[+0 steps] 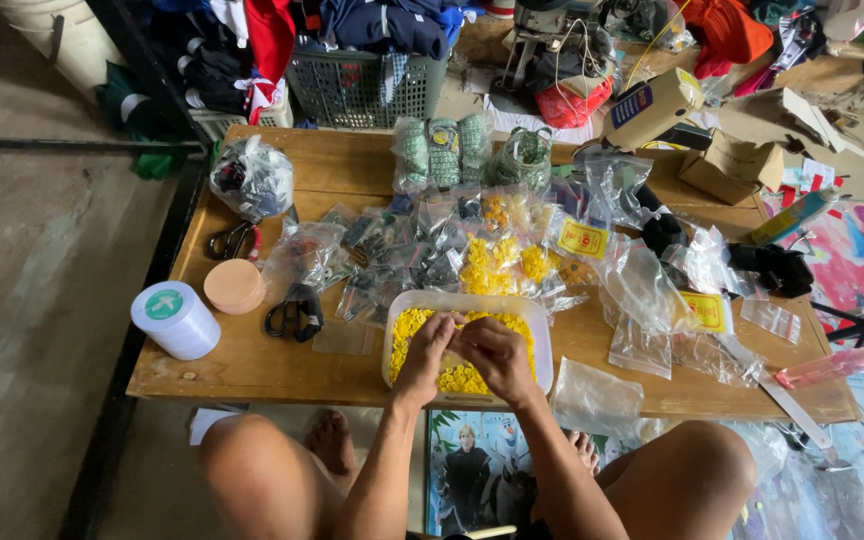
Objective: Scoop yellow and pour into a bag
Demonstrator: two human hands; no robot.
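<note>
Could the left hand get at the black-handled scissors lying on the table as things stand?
Probably yes. The left hand is over the tub of yellow buttons, and the black-handled scissors lie just to its left on bare wood, with nothing between them.

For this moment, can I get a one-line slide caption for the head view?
Both hands, left and right, meet over a tub of yellow buttons on a cluttered wooden table.
</note>
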